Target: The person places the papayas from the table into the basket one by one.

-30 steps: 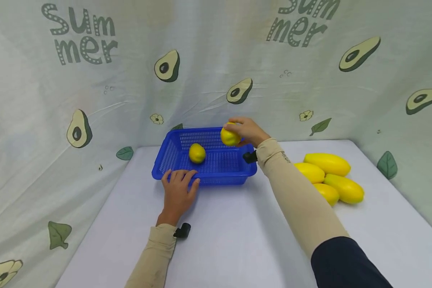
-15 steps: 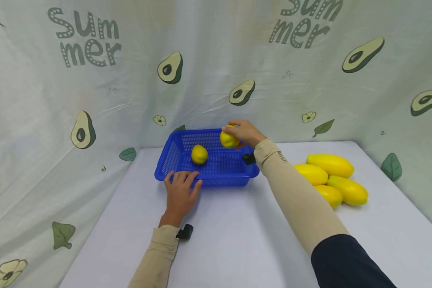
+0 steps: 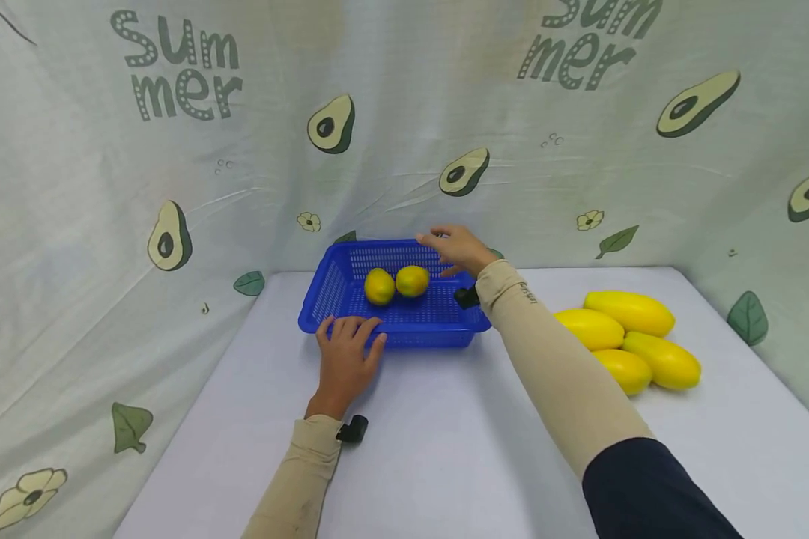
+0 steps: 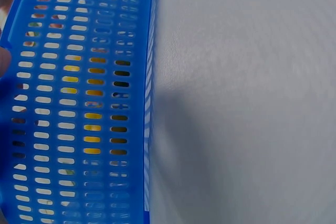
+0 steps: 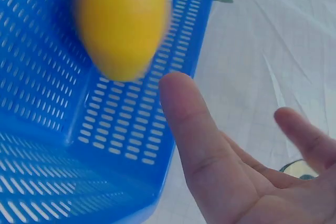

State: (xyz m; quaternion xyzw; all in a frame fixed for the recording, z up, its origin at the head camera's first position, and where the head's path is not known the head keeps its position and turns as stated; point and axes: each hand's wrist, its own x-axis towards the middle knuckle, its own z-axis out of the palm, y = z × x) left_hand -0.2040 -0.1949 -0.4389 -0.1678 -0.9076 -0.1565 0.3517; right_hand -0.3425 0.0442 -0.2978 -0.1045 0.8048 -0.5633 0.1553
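Observation:
A blue plastic basket [image 3: 404, 328] with slotted walls stands at the back of the white table. My left hand [image 3: 346, 365] holds its near rim, the fingers hooked over the edge. In the left wrist view, the slotted wall [image 4: 58, 140] fills the left side and only a bit of the hand shows. Two smooth yellow fruits lie inside: one on the left [image 3: 380, 287] and one beside it [image 3: 412, 281]. Above the basket's right part, my right hand [image 3: 460, 249] has its fingers spread and holds nothing. A blurred, tapered yellow fruit [image 5: 123, 22] appears past its fingertips.
Several long yellow fruits [image 3: 630, 313] lie in a cluster on the table's right side, partly hidden behind the right sleeve [image 3: 566, 382]. A printed cloth [image 3: 391, 90] hangs close behind the basket. The white table [image 3: 418, 434] extends toward me.
The right hand has let go of its yellow fruit, which now lies in the basket next to the other one. The left hand stays at the rim. The view has shifted slightly.

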